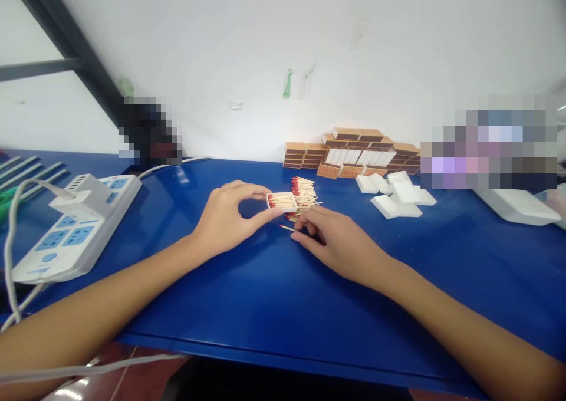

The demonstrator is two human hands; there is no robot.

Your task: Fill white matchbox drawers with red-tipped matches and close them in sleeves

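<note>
L hand (236, 218) grips 1 open tray (289, 210), long axis approx. L–R, over the table (247, 306). R hand (325, 236) pinches 1 match (288, 228), red head pointing L, roughly parallel w/ the tray, which sits just beyond it. Loose match pile (306, 190): right beside tray, R hand nearer; too many to count. White trays (404, 193) off to R: approx. 7, overlapping. Power strip (82, 236): 1, far L.

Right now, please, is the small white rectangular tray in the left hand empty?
No, red-tipped wooden matches lie inside the small white rectangular tray that the left hand holds.
</note>
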